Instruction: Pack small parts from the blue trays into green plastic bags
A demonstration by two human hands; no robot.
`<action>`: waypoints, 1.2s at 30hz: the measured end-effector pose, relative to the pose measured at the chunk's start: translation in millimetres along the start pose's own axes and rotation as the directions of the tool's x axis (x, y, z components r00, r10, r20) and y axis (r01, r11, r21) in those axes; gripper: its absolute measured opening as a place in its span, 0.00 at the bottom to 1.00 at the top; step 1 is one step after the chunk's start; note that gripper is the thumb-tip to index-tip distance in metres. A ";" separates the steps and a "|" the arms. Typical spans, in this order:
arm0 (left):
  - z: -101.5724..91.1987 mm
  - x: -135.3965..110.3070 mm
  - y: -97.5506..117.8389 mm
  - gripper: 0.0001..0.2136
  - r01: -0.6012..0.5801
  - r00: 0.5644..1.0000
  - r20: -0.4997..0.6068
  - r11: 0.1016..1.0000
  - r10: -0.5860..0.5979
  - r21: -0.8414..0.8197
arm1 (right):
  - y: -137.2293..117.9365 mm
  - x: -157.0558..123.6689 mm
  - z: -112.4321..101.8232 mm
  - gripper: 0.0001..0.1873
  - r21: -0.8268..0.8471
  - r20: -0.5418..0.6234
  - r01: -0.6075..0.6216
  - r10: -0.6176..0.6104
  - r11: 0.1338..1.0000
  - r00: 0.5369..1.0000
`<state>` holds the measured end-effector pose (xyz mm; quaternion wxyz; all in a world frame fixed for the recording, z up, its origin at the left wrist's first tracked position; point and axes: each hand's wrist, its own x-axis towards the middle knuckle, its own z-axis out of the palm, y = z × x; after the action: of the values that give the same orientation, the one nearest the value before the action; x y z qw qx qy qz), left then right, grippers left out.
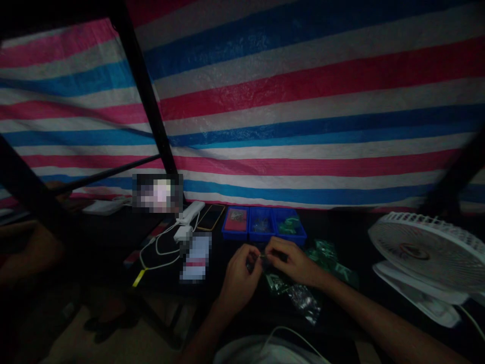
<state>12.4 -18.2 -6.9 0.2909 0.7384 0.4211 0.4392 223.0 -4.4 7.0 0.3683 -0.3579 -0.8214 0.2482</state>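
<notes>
My left hand [240, 275] and my right hand [293, 260] meet over a dark table, fingers pinched together around a tiny part [262, 258] that I cannot make out in the dim light. Just beyond them stand three small blue trays [264, 224] side by side; the left one holds something red, the others small parts. Clear plastic bags with green pieces [333, 263] lie under and to the right of my right hand, and another bag [303, 299] lies closer to me.
A white fan [428, 253] lies tilted at the right. A phone [211, 216], a white power strip [191, 211] and white cables [159, 253] lie at the left. A striped tarp [303, 101] hangs behind, with black frame bars [147, 96]. Another person's arm [30, 253] shows at far left.
</notes>
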 end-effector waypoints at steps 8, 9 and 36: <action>-1.5 1.1 1.2 0.05 -0.011 1.000 -0.028 0.999 0.010 -0.042 | -1.2 0.1 -1.1 0.14 -0.010 0.019 0.000 0.000 1.000 1.000; -1.6 1.1 0.8 0.05 -0.014 0.999 -0.031 0.999 0.012 -0.043 | -1.4 0.2 -1.3 0.15 -0.009 0.016 0.000 0.001 1.000 1.000; -1.8 1.4 -1.8 0.06 -0.007 1.000 -0.022 1.000 0.006 -0.020 | -0.3 1.6 -1.7 0.15 0.005 0.011 -0.035 0.035 0.999 0.999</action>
<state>10.5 -16.0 -7.0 0.2920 0.7319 0.4176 0.4525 223.4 -3.1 9.0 0.3602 -0.3701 -0.8163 0.2586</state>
